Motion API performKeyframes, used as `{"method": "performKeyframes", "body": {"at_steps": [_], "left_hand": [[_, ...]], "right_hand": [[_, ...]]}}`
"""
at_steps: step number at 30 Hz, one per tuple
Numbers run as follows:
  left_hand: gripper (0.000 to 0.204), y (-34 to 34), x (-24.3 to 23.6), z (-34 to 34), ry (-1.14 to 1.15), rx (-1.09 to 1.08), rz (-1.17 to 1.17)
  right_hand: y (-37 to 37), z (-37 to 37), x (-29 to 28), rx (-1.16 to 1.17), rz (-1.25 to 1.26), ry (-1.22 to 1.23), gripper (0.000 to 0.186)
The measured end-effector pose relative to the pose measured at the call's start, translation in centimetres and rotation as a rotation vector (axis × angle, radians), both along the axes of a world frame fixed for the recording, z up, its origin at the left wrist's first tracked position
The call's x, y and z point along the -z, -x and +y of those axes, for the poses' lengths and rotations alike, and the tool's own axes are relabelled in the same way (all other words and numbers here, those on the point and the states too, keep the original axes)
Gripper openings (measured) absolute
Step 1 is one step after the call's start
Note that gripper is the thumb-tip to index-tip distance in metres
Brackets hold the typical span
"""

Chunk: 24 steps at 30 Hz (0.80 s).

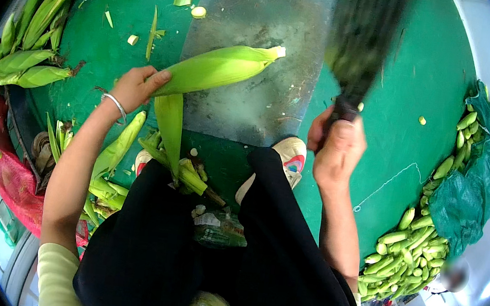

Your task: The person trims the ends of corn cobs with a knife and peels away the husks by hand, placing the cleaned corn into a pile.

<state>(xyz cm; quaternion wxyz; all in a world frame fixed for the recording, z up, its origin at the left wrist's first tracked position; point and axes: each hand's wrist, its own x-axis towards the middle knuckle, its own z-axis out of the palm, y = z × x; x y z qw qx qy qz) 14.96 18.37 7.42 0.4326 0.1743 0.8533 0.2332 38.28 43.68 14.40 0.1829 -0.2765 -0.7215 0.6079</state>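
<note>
A green mat (429, 77) covers the ground, and a grey, scuffed board (252, 87) lies on it in front of the person's feet. To the right, a heap of trimmed cobs (408, 256) spills from a green sack (477, 179). At the far left lies a pile of unhusked corn (31, 38), with a red net bag (1, 167) below it.

The cleaver (360, 39) is broad, dark and blurred, raised above the board's right edge with its blade up and away from the person. The right hand (336, 145) is closed tight round its handle.

The ear (218, 68) lies slantwise across the board, its butt toward the person's left and its tip toward the upper right, near the board's middle. It is wrapped in pale yellow-green husk, smooth and tight, thick in the middle and tapering to a blunt, pale, cut-looking tip. One long loose leaf (169, 126) hangs from the butt end down toward the knees. The left hand (135, 86), with a thin bracelet at the wrist, grips the ear's butt end, fingers wrapped over the husk.

Stripped husks (113, 168) and stalk ends lie between the feet and by the left knee. Small cut bits (198, 11) dot the mat above the board.
</note>
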Motion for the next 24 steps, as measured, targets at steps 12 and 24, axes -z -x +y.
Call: {"method": "performKeyframes", "body": {"at_steps": [12,24], "left_hand": [[0.045,4.9,-2.4,1.7,-0.116,0.285,0.149],[0.065,2.7,-1.2,0.2,0.33,-0.126,-0.442]], "right_hand": [[-1.4,-1.5,11.4,-0.021,-0.443,0.381,0.053],[-0.6,-1.2,8.0,-0.002,-0.375,0.186,0.045]]}}
